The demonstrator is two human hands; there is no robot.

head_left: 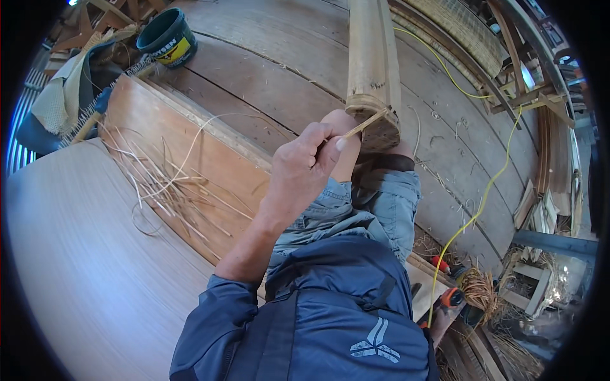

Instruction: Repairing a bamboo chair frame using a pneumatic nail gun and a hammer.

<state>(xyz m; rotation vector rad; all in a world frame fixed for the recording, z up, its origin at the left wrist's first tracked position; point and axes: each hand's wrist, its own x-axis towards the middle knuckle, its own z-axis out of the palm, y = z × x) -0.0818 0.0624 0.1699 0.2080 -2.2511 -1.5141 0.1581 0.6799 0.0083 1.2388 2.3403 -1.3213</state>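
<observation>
My left hand pinches a thin pale wooden strip, which points up and right to the end of a long wooden beam. The beam's squared, rounded-edge end lies by my bare leg, with small dark holes in its end face. At the lower right, my right hand is partly hidden by my dark jacket and grips an orange-and-black tool, whose full shape I cannot make out.
Loose cane strands lie on a plywood board beside a pale panel. A dark green bucket, yellow cord, coiled cane, red tool and wooden frames lie around me on the plank floor.
</observation>
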